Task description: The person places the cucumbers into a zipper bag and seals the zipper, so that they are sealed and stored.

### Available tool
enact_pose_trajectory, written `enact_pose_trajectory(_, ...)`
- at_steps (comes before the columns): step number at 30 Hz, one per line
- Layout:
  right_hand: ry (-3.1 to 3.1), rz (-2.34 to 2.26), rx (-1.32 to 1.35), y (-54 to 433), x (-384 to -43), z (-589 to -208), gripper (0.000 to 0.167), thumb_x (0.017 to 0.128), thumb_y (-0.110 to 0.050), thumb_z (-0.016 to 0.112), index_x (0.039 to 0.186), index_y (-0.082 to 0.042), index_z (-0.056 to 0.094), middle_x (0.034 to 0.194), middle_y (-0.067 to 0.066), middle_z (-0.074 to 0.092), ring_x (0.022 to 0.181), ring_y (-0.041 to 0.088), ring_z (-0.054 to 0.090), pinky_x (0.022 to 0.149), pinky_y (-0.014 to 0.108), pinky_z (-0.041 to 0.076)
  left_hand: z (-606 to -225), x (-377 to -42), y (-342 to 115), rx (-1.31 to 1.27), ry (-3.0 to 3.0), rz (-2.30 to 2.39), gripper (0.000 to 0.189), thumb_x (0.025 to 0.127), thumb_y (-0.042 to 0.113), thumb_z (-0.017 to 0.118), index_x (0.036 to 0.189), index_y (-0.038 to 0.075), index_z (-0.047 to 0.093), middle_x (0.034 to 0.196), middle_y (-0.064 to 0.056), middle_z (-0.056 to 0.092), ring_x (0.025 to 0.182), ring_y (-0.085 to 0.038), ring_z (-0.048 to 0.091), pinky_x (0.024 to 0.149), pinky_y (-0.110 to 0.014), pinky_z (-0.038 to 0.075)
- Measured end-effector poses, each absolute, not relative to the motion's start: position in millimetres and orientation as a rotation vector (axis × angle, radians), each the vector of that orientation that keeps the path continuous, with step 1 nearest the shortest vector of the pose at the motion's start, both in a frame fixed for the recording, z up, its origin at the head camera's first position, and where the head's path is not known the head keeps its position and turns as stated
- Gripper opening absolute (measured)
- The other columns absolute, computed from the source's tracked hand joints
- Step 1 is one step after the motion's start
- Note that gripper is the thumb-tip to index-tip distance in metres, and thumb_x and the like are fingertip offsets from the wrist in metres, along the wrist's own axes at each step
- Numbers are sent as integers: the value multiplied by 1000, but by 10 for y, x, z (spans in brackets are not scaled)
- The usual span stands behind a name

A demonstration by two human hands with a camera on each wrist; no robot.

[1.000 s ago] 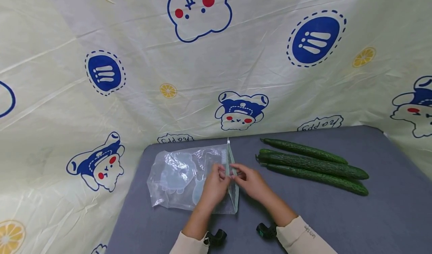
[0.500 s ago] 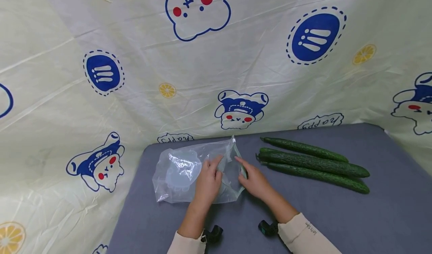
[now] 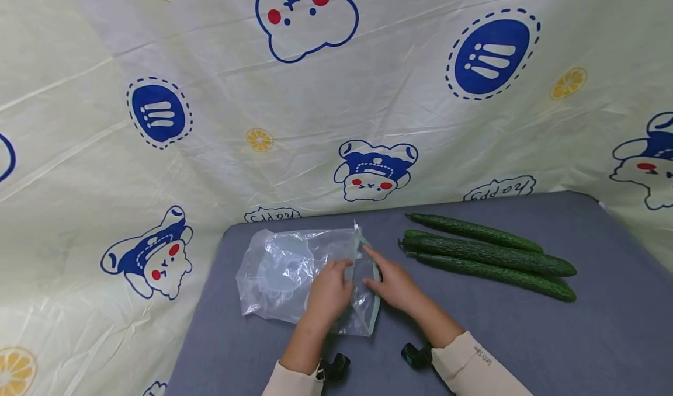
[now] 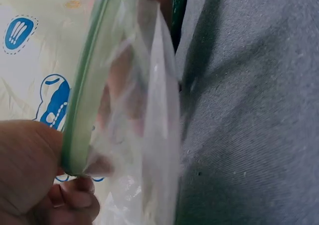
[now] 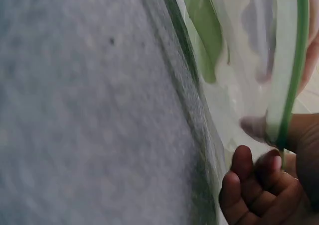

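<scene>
A clear plastic zip bag [image 3: 286, 267] with a pale printed figure lies on the grey table, its green-edged mouth [image 4: 82, 85] spread apart and facing right. My left hand [image 3: 330, 294] pinches one lip of that mouth between thumb and fingers. On the opposite lip, my right hand [image 3: 396, 285] has its thumb [image 5: 256, 128] inside the bag and its curled fingers outside. A small zip slider sits at the far end of the mouth. To the right of the hands lie several long green cucumbers [image 3: 489, 254], touched by neither hand.
The grey tabletop [image 3: 604, 326] runs back to a pale cloth [image 3: 221, 174] printed with cartoon figures, which hangs behind and at the sides. Black wrist cameras [image 3: 416, 356] are worn below both hands.
The two hands have drawn apart, and the bag's mouth has widened between them. The bag's near end lifted and then settled again. The cucumbers have stayed in place.
</scene>
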State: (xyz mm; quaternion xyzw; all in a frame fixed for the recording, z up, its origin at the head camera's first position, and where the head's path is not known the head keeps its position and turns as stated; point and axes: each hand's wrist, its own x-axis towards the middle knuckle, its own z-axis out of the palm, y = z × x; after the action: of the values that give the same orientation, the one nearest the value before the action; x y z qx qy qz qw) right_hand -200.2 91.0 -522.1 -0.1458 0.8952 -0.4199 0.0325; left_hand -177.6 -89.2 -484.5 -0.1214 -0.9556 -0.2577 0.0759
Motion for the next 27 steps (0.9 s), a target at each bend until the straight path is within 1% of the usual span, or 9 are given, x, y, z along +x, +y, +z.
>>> enact_pose_trajectory(2,2723,-1295,-471,927,-2015,-5217,80,94,-11,75,161,-13,32,81,16,67,67,23,63,64,38,52,-4825,-1782,-929,-355,-2855,-747,35,87,5,65,121,10,75,106,-11,74,87,-28,71,68,-40,58)
enact_pose_trajectory(4,2698,-1290,-473,951,-2032,-5224,81,93,-8,74,162,-14,32,68,11,57,55,19,51,59,34,45,-4792,-1796,-986,-299,-2813,-743,37,87,2,62,119,12,77,107,-11,76,85,-29,71,63,-38,56)
enact_pose_trajectory(6,2708,-1274,-462,974,-2041,-5234,79,92,-5,74,161,-16,35,86,14,68,66,20,60,67,37,52,-4752,-1809,-1053,-198,-2750,-753,37,88,1,60,118,13,78,109,-13,76,77,-28,69,57,-36,51)
enact_pose_trajectory(8,2727,-1237,-462,993,-2046,-5248,77,92,-4,73,159,-17,38,117,19,71,91,29,69,84,46,56,-4705,-1814,-1118,-100,-2695,-785,37,89,0,59,119,13,77,102,-14,75,60,-24,57,50,-32,42)
enact_pose_trajectory(10,2748,-1178,-460,1006,-2044,-5257,77,92,-3,73,159,-19,40,142,20,60,119,37,64,99,55,53,-4666,-1812,-1169,-45,-2668,-826,38,91,0,58,121,12,76,91,-12,70,52,-18,40,47,-29,32)
enact_pose_trajectory(12,2753,-1144,-469,1010,-2042,-5261,77,92,-5,74,159,-20,40,154,19,50,137,42,52,108,59,47,-4636,-1805,-1199,-37,-2674,-850,40,91,1,57,125,12,75,81,-9,63,51,-14,31,47,-26,27)
enact_pose_trajectory(15,2766,-1109,-484,1016,-2041,-5259,79,91,-7,76,160,-20,38,154,21,49,139,44,50,109,60,46,-4614,-1797,-1214,-55,-2700,-881,44,91,3,56,131,12,71,76,-5,53,52,-12,25,46,-25,24)
enact_pose_trajectory(23,2777,-1118,-459,1064,-2059,-5272,77,92,-10,76,159,-21,39,151,21,53,133,44,54,104,60,49,-4587,-1779,-1246,-22,-2709,-911,50,88,3,56,134,17,69,80,-8,62,51,-12,27,46,-26,23)
enact_pose_trajectory(27,2765,-1158,-459,1085,-2074,-5278,75,92,-12,77,158,-18,42,120,13,67,98,29,66,84,47,54,-4569,-1782,-1240,-75,-2762,-1026,50,91,5,55,139,15,65,71,-3,53,52,-12,30,48,-27,26)
